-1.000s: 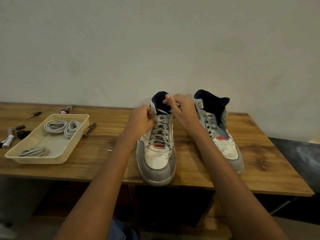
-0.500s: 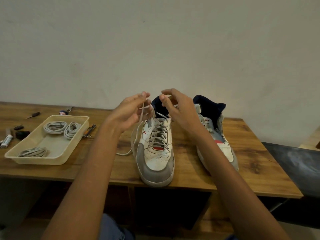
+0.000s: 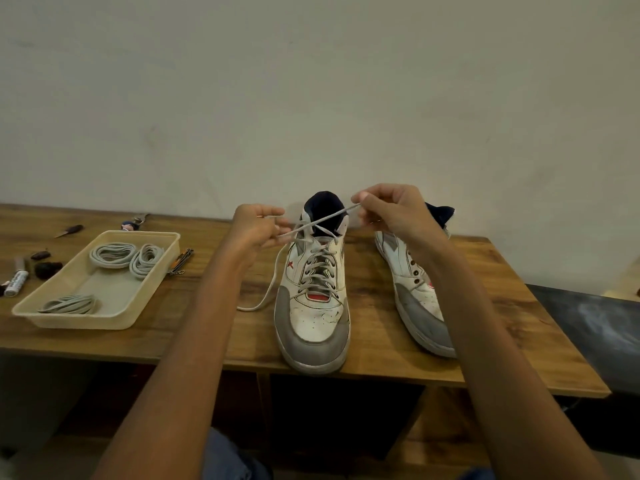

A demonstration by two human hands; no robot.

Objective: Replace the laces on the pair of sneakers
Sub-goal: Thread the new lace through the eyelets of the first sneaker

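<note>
Pinching 1 lace end in each grip, the left hand and right hand cross them above the near sneaker on the tabletop. Judging by this, even tension on both ends should seat the knot snugly.

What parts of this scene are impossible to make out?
All head view:
- Right sneaker: eyelet side hidden behind the right forearm.
- Marker text: too small.
- Lace ends: covered by left hand and right hand.
- Under the table: dark shadow.
</note>
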